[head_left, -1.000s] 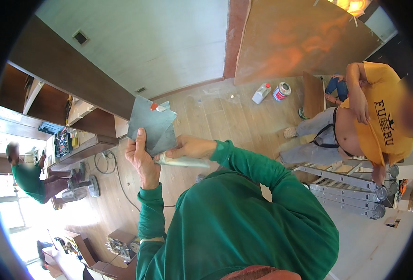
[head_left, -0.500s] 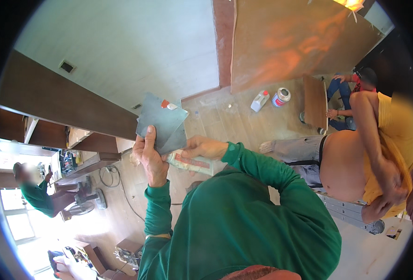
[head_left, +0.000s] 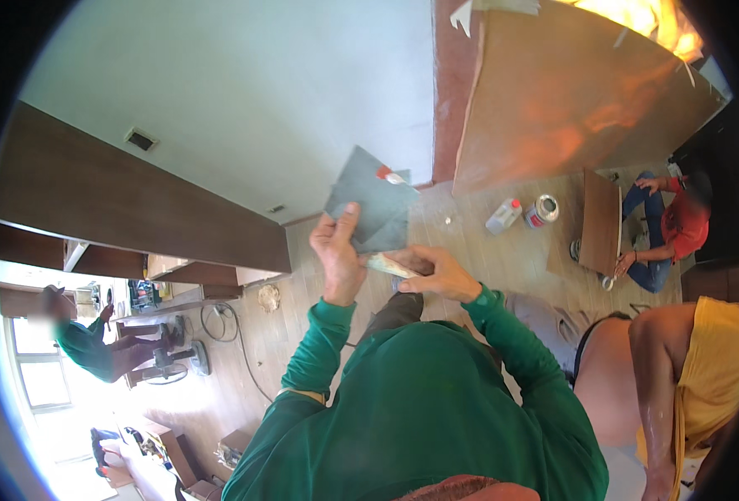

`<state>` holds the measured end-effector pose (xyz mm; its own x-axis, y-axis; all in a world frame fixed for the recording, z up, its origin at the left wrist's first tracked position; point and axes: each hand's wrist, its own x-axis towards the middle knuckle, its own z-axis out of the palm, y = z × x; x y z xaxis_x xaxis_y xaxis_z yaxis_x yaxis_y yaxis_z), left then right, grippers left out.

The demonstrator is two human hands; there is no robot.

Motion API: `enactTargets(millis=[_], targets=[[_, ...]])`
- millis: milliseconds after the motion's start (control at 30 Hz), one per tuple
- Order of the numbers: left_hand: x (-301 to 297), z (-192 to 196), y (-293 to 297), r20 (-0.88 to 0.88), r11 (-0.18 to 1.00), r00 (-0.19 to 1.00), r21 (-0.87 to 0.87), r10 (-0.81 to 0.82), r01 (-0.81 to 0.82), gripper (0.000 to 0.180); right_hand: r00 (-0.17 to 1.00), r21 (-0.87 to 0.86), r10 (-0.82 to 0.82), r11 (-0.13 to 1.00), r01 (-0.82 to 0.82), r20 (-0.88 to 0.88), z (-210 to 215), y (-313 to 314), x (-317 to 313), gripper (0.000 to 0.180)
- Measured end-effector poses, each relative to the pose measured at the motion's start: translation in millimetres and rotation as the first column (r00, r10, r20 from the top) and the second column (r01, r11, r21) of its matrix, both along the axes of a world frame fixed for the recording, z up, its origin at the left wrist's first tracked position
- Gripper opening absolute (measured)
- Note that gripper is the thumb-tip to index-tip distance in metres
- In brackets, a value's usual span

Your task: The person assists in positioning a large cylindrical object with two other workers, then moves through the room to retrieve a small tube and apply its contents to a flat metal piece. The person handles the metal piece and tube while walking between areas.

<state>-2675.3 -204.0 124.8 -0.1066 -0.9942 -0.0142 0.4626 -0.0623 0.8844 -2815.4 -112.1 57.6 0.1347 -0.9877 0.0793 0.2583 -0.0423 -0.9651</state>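
Head view: my left hand [head_left: 340, 255] pinches two overlapping thin grey plates [head_left: 378, 196], its thumb pressed flat on the upper face and its fingers behind. They fan out just beyond that hand, tilted, and near the far right edge of the upper one sits a red-and-white dab [head_left: 388, 174]. My right hand [head_left: 443, 274], just beside the left, closes its thumb and fingers on one end of a flattened pale tube [head_left: 394, 265], whose other end reaches to the heel of my left hand, below the plates.

Ahead and to the right of my right hand, a jug with a red cap [head_left: 504, 217] stands beside a round metal can [head_left: 542, 211] on the wood-plank floor [head_left: 290, 351]. Farther right of that hand, a seated person in a red shirt [head_left: 686, 221] has one hand at a brown wooden panel [head_left: 600, 219]. Nearer, to the right and behind my right hand, is a person with a yellow shirt [head_left: 716, 359]. Left of my left hand, a cable [head_left: 236, 334] loops over the planks.
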Motion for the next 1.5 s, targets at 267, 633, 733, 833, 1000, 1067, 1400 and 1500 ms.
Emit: enactTargets(millis=[267,633,733,833,1000,1067,1400,1500], targets=[[-58.4,-16.1,-74.9,-0.056,0.918,0.919,0.049,-0.390,0.393,0.022,0.872,0.374,0.065,0.886,-0.274,0.485,-23.2,-45.0,-57.6,0.037],[-117.2,-41.0,-139.0,0.080,0.874,0.871,0.089,-0.484,0.478,0.030,0.933,0.557,-0.276,0.824,0.105,0.232,-107.8,-5.4,-159.4,0.036],[-122.9,-49.7,-146.3,0.121,0.856,0.849,0.131,-0.514,0.500,0.032,0.861,0.687,-0.508,0.619,0.382,-0.022,-165.3,19.2,-198.6,0.035],[-129.1,-76.3,-144.5,0.156,0.806,0.796,0.225,-0.584,0.548,0.034,0.729,0.733,-0.665,0.414,0.539,-0.161,-230.1,39.1,-238.2,0.034],[-176.8,-103.3,-115.1,0.161,0.769,0.799,0.433,-0.580,0.471,0.033,0.654,0.715,-0.572,0.161,0.681,-0.494,-381.2,79.2,-303.1,0.044],[-199.8,-113.0,-104.7,0.099,0.718,0.794,0.504,-0.600,0.480,0.034,0.674,0.702,-0.396,0.093,0.706,-0.624,-413.6,81.2,-337.6,0.052],[-312.6,-135.9,-101.1,0.071,0.609,0.766,0.655,-0.639,0.448,0.032,0.679,0.687,0.113,0.060,0.724,-0.726,-517.0,51.2,-492.8,0.060],[-320.4,-126.6,-96.7,0.084,0.631,0.793,0.659,-0.603,0.410,0.031,0.534,0.547,0.148,0.066,0.835,-0.833,-508.4,19.2,-510.2,0.060]])
